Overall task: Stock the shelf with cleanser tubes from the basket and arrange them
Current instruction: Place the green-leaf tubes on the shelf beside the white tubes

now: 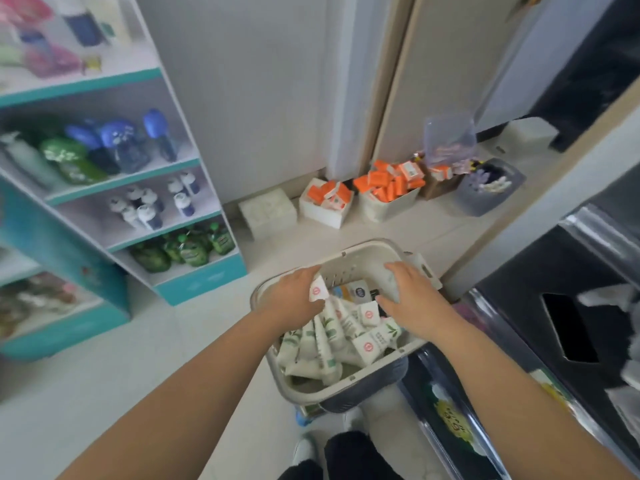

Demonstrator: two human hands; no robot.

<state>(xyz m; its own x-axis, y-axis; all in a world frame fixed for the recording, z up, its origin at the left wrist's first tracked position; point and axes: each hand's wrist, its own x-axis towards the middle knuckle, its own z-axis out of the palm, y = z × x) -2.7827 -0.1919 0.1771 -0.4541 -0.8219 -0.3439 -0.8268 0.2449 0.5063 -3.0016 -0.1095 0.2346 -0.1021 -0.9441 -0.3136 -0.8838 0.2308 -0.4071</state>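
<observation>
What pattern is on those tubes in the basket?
White tubes printed with green leaf sprigs; the head view, the only one, shows it.

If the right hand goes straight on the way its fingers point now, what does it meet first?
Most likely the pale inner wall at the far end of the basket. The right hand points forward and left, into that end. How far its fingertips are from the wall is unclear, so they may already touch it.

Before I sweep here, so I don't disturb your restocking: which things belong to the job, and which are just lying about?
Job: basket, cleanser tubes in it, one tube in the left hand, right hand, shelf unit.
Lying about: boxes of orange packets, white pack, grey bin, clear container.
</observation>
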